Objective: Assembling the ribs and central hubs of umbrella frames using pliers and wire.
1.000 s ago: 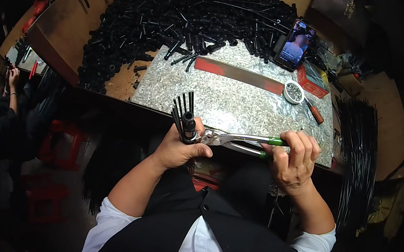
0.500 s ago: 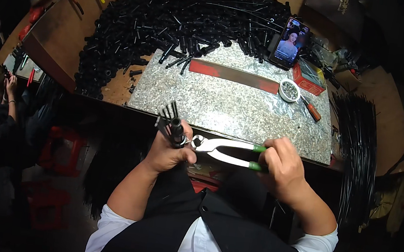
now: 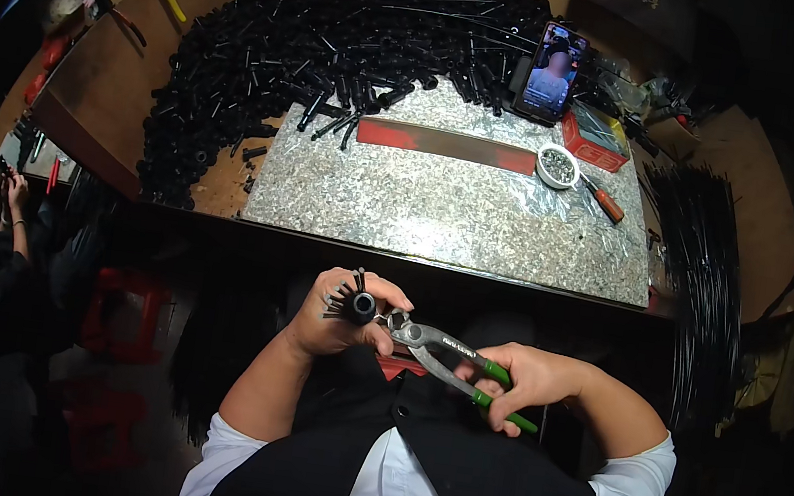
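Observation:
In front of my chest, my left hand (image 3: 314, 315) is closed around a black tube (image 3: 364, 307) whose round open end faces up. Several thin black rods (image 3: 342, 293) with pale cut-looking tips stick out beside the tube in the same grip. My right hand (image 3: 540, 377) is wrapped around the green handles of a pair of end-cutting pincers (image 3: 417, 336). The metal jaws of the pincers sit right against the side of the tube, near my left thumb. A small shiny bit shows at the jaws, too small to name.
Black tubular parts (image 3: 272, 54) are heaped at the back of the bench. On the speckled board (image 3: 372, 205) lie a red-brown strip (image 3: 444, 145), a white cup (image 3: 558, 167) of small metal pieces and a screwdriver (image 3: 608, 206). A phone (image 3: 550, 74) stands behind; long black rods (image 3: 696, 275) hang right.
Both hands have come down toward my body. The pincers have turned so their handles slope down to the right, and my right fingers now wrap further round the handles.

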A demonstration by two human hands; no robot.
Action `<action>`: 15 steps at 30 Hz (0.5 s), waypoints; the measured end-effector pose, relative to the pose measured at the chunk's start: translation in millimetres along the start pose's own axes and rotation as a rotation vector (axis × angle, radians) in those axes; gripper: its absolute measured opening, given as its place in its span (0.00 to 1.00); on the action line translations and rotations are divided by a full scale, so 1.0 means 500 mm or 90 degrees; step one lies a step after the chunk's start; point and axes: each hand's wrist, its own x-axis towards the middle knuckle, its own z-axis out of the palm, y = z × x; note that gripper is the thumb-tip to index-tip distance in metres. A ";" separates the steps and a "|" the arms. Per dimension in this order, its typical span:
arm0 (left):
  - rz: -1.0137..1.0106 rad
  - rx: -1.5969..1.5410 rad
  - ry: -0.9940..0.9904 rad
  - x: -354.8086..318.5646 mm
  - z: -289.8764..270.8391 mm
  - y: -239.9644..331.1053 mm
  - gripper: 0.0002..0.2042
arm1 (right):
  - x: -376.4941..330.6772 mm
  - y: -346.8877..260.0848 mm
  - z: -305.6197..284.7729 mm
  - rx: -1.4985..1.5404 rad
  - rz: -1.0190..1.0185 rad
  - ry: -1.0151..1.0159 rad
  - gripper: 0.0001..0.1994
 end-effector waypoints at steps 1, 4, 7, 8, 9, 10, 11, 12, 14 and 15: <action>0.003 0.000 0.016 -0.002 -0.002 -0.002 0.21 | -0.004 -0.025 0.017 -0.142 -0.016 0.070 0.22; 0.023 0.040 0.062 -0.009 -0.018 -0.018 0.19 | -0.014 -0.043 0.035 -0.508 -0.171 0.291 0.30; 0.023 -0.023 0.114 -0.013 -0.022 -0.026 0.20 | -0.014 -0.023 0.039 -0.812 -0.406 0.542 0.27; 0.030 0.012 0.107 -0.012 -0.024 -0.026 0.21 | -0.010 -0.027 0.037 -0.942 -0.485 0.623 0.25; 0.039 0.046 0.101 -0.011 -0.026 -0.025 0.22 | -0.015 -0.033 0.047 -0.936 -0.446 0.657 0.21; 0.039 0.047 0.103 -0.011 -0.027 -0.024 0.22 | -0.016 -0.029 0.047 -0.898 -0.442 0.619 0.18; 0.018 0.001 0.098 -0.011 -0.029 -0.022 0.23 | -0.017 -0.022 0.044 -0.859 -0.439 0.580 0.15; -0.003 -0.046 0.090 -0.010 -0.030 -0.021 0.24 | -0.013 -0.010 0.044 -0.718 -0.378 0.519 0.10; -0.074 0.008 0.060 -0.009 -0.031 -0.007 0.35 | -0.021 -0.027 0.047 -0.231 -0.097 0.279 0.10; -0.087 0.033 0.008 -0.009 -0.037 -0.001 0.34 | -0.023 -0.029 0.037 -0.123 -0.024 0.206 0.10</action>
